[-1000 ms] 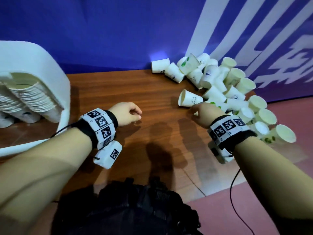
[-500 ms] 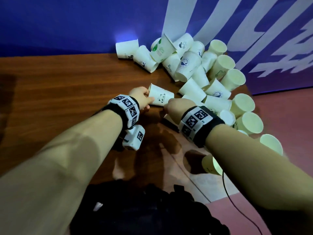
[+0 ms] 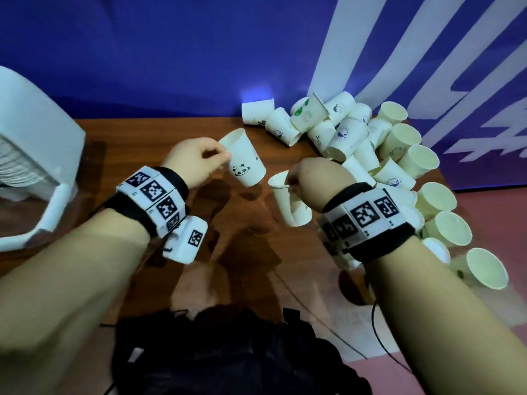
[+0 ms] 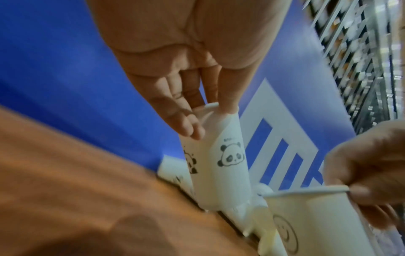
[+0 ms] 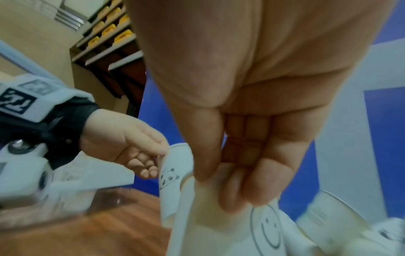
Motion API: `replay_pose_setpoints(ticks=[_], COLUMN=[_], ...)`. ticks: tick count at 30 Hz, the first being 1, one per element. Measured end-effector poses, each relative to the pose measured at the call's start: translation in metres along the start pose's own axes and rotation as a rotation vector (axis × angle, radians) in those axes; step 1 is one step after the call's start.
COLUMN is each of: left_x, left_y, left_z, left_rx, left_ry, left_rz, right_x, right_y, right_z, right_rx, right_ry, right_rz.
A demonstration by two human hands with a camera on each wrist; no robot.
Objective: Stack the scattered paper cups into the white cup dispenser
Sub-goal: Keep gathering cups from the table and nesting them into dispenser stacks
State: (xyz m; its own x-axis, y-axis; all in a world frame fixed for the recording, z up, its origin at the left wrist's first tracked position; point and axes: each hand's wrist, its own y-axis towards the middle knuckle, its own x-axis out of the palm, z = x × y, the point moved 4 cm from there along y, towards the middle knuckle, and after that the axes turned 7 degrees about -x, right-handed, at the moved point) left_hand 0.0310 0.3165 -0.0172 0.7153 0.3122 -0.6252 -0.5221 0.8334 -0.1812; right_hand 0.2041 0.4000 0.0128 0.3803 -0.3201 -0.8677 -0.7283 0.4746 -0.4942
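My left hand [image 3: 199, 158] pinches the rim of a white paper cup with a panda print [image 3: 246, 163], lifted off the table; the same panda cup [image 4: 225, 155] shows in the left wrist view under my fingers [image 4: 186, 124]. My right hand [image 3: 316, 183] pinches the rim of a second cup with a smiley print [image 3: 291, 202], also lifted, just right of the panda cup. That smiley cup [image 5: 230, 230] hangs below my right fingers [image 5: 252, 181]. The white cup dispenser [image 3: 34, 155] lies at the far left with stacked cups inside.
A heap of several loose paper cups [image 3: 370, 149] covers the back right of the wooden table [image 3: 128, 132], spilling along its right edge. A blue and white banner [image 3: 171, 52] stands behind. A black bag [image 3: 228, 352] sits at the near edge.
Both hands have lifted their cups off the table and drawn back from the heap. The view has swung left, bringing the dispenser back into sight.
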Motion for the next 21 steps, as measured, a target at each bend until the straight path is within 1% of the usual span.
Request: replay_pose_setpoints(ticks=[2,3,6,9,10,12,15,18,21], left_x=[-0.041,-0.065,-0.126,-0.186,-0.209,-0.243,-0.290,-0.312,-0.319], left_y=[-0.023,-0.038,-0.072,-0.105,-0.116,-0.136,-0.163,-0.172,-0.166], left_z=[-0.014,-0.025,-0.066,-0.113,-0.132,-0.164,-0.214,-0.247,-0.264], left_rx=[0.036,0.033,0.029,0.030,0.023,0.014,-0.029,-0.085,-0.100], left_ry=[0.125,0.163,0.210,0.264,0.313,0.378,0.399,0.423,0.444], left_rz=[0.070,0.100,0.147,0.168,0.197,0.240,0.303,0.303,0.270], right_x=[-0.013,-0.018,-0.027,-0.033,-0.037,-0.040,-0.043,-0.044,-0.046], right_y=[0.000,0.000,0.007,0.016,0.020,0.024,0.034,0.041,0.049], right_z=[-0.033,-0.055,-0.120,-0.193,-0.223,-0.265,-0.322,-0.354,-0.376], right_rx=[-0.059,-0.090,-0.154,-0.233,-0.275,-0.341,-0.414,-0.432,-0.451], right_ry=[0.025,0.047,0.118,0.193,0.189,0.178,0.164,0.166,0.163], right_rz=[0.072,0.131,0.292,0.404,0.426,0.438,0.467,0.474,0.490])
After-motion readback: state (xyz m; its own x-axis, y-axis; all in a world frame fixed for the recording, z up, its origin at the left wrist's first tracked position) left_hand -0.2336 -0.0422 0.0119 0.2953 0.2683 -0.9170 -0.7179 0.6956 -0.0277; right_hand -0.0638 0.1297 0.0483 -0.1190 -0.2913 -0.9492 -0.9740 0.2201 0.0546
